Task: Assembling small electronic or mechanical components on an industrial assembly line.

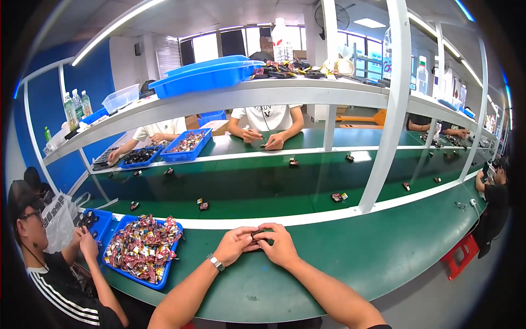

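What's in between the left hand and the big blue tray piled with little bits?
Just green tabletop: the head view shows it between the left hand and the blue tray.

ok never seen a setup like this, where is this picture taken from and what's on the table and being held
There's no robot here: a person is working bare-handed. The wide, curved picture comes from a camera worn on that person's head. The left hand and right hand together hold a small dark piece, mostly covered, so I can't tell what it is. On the green table, to the left, a blue tray is heaped with small colourful pieces.
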Tool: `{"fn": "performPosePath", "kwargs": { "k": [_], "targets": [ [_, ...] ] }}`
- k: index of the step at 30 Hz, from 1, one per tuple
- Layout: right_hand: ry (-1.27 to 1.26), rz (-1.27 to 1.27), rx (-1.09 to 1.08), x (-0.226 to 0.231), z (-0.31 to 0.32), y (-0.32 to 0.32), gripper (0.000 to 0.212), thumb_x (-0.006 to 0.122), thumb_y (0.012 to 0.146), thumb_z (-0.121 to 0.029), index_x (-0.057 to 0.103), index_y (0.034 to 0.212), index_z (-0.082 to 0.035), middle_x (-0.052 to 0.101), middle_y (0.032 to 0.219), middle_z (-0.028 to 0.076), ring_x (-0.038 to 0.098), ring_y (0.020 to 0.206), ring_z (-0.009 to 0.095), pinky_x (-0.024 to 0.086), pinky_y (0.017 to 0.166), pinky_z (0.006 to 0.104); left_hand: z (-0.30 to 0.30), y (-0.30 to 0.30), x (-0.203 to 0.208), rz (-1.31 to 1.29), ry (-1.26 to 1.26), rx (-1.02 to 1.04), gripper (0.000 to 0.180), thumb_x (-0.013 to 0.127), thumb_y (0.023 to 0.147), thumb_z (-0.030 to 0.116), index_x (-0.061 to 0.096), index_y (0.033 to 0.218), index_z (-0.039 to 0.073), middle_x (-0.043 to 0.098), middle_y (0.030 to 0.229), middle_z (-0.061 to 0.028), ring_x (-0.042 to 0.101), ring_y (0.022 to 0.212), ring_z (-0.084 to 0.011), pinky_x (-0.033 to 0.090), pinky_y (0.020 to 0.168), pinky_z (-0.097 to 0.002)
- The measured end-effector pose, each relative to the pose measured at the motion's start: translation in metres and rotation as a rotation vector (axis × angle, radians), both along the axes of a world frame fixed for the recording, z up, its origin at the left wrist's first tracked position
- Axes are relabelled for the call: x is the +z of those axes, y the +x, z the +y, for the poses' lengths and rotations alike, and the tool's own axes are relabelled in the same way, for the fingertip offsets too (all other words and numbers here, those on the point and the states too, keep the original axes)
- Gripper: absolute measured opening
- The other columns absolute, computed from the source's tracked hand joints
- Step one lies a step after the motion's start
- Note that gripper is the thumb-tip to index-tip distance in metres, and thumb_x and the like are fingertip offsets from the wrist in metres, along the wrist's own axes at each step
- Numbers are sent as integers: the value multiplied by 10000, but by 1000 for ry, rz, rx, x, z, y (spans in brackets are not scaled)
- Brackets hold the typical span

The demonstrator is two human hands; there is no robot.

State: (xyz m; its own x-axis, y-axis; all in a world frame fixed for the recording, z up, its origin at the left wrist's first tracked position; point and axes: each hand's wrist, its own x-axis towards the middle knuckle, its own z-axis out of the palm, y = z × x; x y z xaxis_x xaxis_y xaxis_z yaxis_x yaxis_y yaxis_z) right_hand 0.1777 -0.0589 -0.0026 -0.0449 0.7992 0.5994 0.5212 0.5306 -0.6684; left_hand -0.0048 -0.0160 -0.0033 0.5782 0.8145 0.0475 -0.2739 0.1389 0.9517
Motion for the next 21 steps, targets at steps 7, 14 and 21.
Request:
{"fn": "performPosePath", "kwargs": {
  "k": [7,14,21],
  "targets": [
    [-41,19,1,-2,-3,-5,160,687,793,-96,732,944,-124,624,1163,56,554,1107,282,470,937,394,0,3,-3,-4,-22,35,306,550,961,71,513,1246,-37,594,1197,-151,616,1098,-238,546,954,-392],
    [-36,-27,66,0,-1,-3,184,673,812,-93,699,994,-87,595,1206,85,540,1131,293,456,956,397,-1,6,-5,-4,14,111,283,503,973,36,503,1245,-39,615,1154,-149,632,1068,-226,562,929,-365],
    [62,6,-2,8,1,-4,144,702,780,-29,673,919,-55,619,1087,94,588,1040,278,494,874,364,-4,6,2,20,-11,92,287,474,986,44,492,1264,-27,598,1186,-131,623,1078,-213,549,947,-368]
  ]
}}
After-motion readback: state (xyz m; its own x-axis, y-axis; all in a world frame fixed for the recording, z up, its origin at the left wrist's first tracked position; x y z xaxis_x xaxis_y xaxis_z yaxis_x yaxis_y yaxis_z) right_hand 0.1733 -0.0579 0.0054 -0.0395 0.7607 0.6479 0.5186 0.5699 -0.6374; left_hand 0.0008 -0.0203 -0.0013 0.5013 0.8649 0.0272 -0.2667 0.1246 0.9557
